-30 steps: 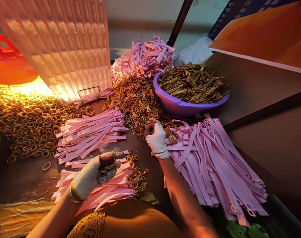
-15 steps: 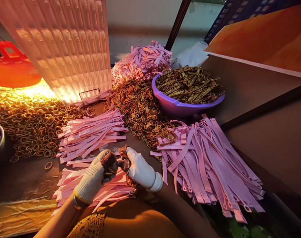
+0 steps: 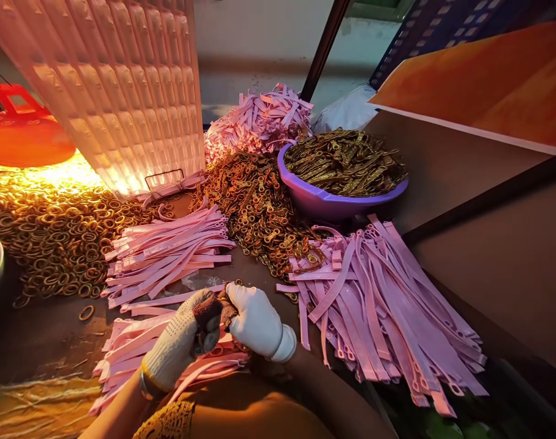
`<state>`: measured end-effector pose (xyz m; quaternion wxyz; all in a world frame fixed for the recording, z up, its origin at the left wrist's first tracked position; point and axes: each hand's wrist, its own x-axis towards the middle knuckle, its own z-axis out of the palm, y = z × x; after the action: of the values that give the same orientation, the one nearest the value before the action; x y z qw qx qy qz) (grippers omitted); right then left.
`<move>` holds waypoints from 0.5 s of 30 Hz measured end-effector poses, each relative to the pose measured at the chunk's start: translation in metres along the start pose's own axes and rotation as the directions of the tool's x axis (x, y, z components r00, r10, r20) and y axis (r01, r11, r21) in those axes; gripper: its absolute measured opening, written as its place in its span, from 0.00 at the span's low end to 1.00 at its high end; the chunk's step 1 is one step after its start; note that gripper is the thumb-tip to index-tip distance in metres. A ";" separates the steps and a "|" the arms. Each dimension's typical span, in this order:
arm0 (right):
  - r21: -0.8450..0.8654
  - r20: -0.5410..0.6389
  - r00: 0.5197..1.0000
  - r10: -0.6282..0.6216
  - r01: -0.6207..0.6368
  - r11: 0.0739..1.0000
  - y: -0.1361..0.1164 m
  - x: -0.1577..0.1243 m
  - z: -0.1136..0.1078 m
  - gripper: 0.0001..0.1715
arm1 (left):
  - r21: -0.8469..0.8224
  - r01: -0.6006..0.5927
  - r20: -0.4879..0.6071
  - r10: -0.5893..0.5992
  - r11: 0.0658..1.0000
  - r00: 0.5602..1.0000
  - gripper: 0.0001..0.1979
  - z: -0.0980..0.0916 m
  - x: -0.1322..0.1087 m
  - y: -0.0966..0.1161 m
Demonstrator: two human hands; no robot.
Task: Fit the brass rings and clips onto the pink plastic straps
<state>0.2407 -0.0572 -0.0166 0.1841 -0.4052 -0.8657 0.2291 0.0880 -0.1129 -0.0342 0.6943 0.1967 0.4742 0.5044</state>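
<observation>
My left hand point(image 3: 189, 335), in a knitted glove with dark brown fingertips, is closed with its fingers curled inward. My right hand point(image 3: 255, 320), in a white glove with brown fingertips, is closed in a pinch. The fingertips of both hands meet, and whatever is between them is hidden. A small brass-coloured ring point(image 3: 238, 281) shows at the tips of the right hand. Under and behind the hands lie pink straps point(image 3: 141, 347) in a loose bundle. Beyond them is another bundle of pink straps point(image 3: 168, 250).
Brass-coloured rings point(image 3: 63, 244) are heaped at the left under a red lamp point(image 3: 28, 134). Linked metal pieces point(image 3: 260, 207) form a pile at the centre, beside a purple basin point(image 3: 333, 204) full of similar pieces. More pink straps point(image 3: 388, 305) spread at the right. A ribbed translucent panel point(image 3: 136, 97) stands behind.
Both hands have shifted slightly down in view and closer together. The right hand has turned, with more of its back showing. The whole view has moved a little.
</observation>
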 end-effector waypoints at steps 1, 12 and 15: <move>-0.060 0.007 1.000 0.005 -0.004 0.998 -0.004 0.000 -0.001 0.08 | -0.012 0.000 -0.015 0.000 1.000 1.000 0.22 0.000 0.001 -0.001; 0.146 -0.192 0.968 0.161 -0.134 0.980 0.014 0.005 0.017 0.26 | 0.025 0.051 0.043 -0.052 0.998 0.998 0.20 -0.009 0.051 0.058; 0.190 -0.232 0.956 0.180 -0.137 0.972 0.023 0.004 0.017 0.16 | 0.530 -0.240 0.054 0.250 0.813 0.967 0.15 -0.010 0.080 0.128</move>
<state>0.2435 -0.0454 -0.0427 0.3058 -0.4814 -0.7776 0.2646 0.0169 0.0092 0.0200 0.5374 0.4361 0.5721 0.4402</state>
